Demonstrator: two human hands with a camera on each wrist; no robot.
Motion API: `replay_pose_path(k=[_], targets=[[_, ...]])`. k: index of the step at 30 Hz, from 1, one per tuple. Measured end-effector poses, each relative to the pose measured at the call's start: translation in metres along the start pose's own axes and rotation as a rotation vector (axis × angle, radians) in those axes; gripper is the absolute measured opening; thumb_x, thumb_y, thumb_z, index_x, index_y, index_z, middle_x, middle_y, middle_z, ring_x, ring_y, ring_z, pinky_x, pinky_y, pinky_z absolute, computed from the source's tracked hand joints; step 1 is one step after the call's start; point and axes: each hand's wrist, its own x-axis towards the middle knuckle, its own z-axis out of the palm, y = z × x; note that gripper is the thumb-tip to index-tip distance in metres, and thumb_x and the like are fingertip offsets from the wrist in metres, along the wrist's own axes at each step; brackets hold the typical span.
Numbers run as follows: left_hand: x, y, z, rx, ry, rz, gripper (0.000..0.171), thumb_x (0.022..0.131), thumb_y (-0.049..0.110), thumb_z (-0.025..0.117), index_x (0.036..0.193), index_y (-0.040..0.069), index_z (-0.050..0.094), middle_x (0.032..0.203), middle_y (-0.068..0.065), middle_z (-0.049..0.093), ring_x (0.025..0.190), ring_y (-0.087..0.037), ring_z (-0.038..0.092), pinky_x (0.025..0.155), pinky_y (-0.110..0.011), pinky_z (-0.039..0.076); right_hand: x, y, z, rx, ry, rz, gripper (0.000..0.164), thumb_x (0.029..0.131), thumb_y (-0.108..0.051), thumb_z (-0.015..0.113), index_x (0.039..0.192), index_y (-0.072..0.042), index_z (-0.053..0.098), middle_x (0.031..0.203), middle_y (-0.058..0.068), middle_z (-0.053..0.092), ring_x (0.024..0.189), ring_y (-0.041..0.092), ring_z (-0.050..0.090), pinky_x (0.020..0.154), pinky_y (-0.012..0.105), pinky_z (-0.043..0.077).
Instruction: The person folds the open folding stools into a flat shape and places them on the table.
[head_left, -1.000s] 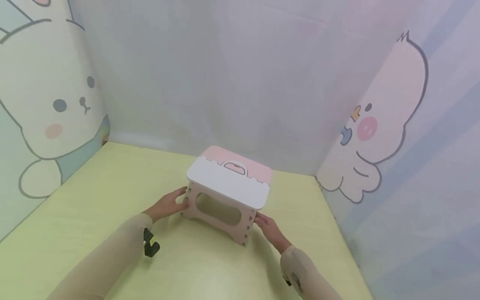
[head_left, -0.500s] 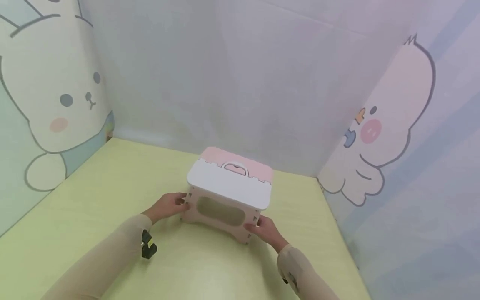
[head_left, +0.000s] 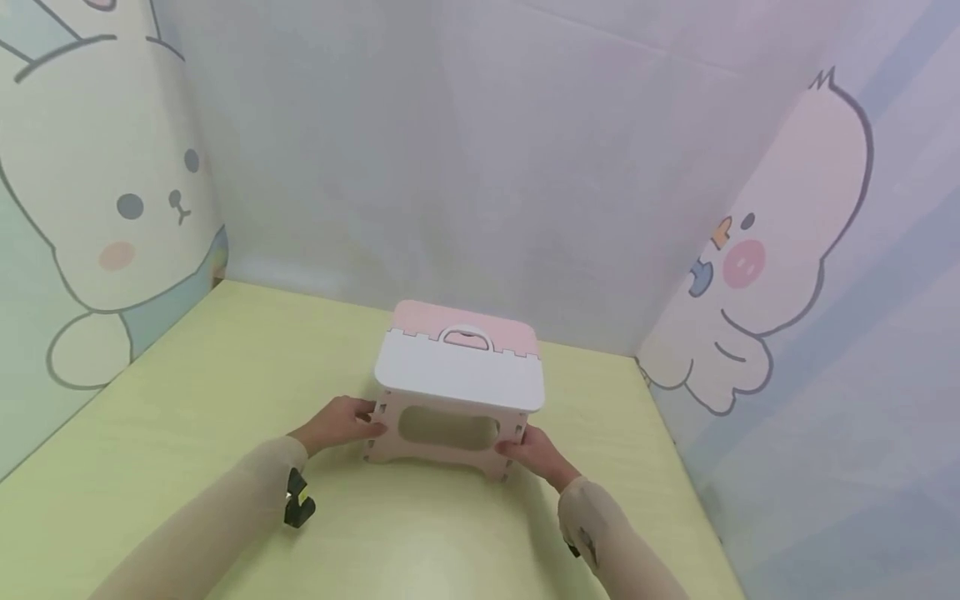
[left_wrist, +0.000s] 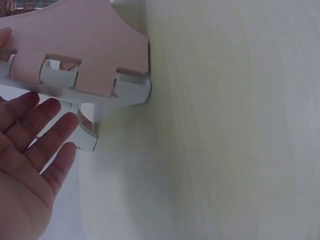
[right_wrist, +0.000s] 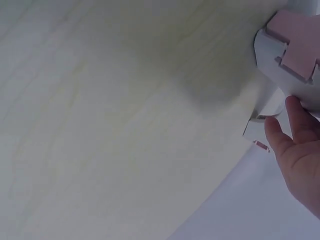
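A pink and white folding step stool [head_left: 461, 375] stands unfolded, with a white arched handle [head_left: 467, 332] in its top. My left hand [head_left: 341, 423] holds its left end, thumb on the front panel and fingers against the side. In the left wrist view those fingers [left_wrist: 62, 125] lie nearly straight along the white edge of the leg. At the opposite end my right hand [head_left: 536, 454] grips the right leg, its thumb over the front panel's edge. The right wrist view shows fingertips [right_wrist: 274, 125] at the white side; the rest of that hand is cut off by the frame.
The stool stands on a pale yellow tabletop [head_left: 420, 533]. Behind it hangs a plain greyish curtain [head_left: 420, 167]. Cartoon-printed panels, one with a rabbit [head_left: 97, 183] and one with a chick [head_left: 787, 208], border the left and right sides.
The stool has turned, its left end coming nearer and its right end going back, so the front faces me more squarely. My right thumb has come onto the front panel.
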Motion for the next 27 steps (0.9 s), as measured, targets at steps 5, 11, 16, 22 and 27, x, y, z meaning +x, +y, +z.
replay_pose_path(k=[5,11,16,22,27], targets=[[0.004,0.000,0.012,-0.078,-0.010,-0.076,0.057,0.083,0.032,0.074,0.123,-0.005,0.058,0.118,-0.022,0.063,0.105,-0.034,0.061,0.088,-0.047,0.048,0.002,0.004,0.008,0.074,0.018,0.046,0.053,0.084,-0.027,0.070,0.126,0.004,0.056,0.117,0.016,0.064,0.102,0.025,0.060,0.088,0.044,0.047],[-0.001,0.003,0.021,-0.103,0.073,-0.112,0.061,0.077,0.031,0.080,0.122,-0.004,0.059,0.116,-0.019,0.064,0.103,-0.030,0.061,0.091,-0.049,0.045,0.004,0.002,0.014,0.093,0.066,0.070,0.055,0.079,-0.029,0.075,0.122,0.002,0.060,0.113,0.013,0.066,0.098,0.021,0.060,0.086,0.042,0.047],[-0.001,0.001,0.021,-0.086,0.119,-0.105,0.056,0.075,0.032,0.081,0.113,-0.004,0.063,0.106,-0.017,0.068,0.092,-0.024,0.064,0.082,-0.044,0.050,0.003,0.003,0.018,0.106,0.103,0.092,0.055,0.077,-0.025,0.076,0.123,0.001,0.060,0.117,0.014,0.065,0.105,0.026,0.059,0.092,0.048,0.044],[-0.001,0.000,0.021,-0.102,0.104,-0.103,0.055,0.075,0.031,0.081,0.112,-0.006,0.063,0.103,-0.019,0.068,0.089,-0.026,0.065,0.078,-0.042,0.052,0.003,0.005,0.019,0.118,0.122,0.085,0.054,0.077,-0.023,0.078,0.121,0.002,0.061,0.115,0.015,0.066,0.102,0.024,0.060,0.088,0.044,0.047],[0.001,-0.002,0.020,-0.123,0.079,-0.103,0.055,0.075,0.032,0.081,0.111,-0.006,0.064,0.103,-0.018,0.069,0.089,-0.025,0.065,0.078,-0.042,0.052,0.004,0.007,0.020,0.107,0.133,0.104,0.053,0.076,-0.024,0.078,0.118,0.004,0.061,0.110,0.013,0.067,0.096,0.020,0.060,0.084,0.040,0.048]])
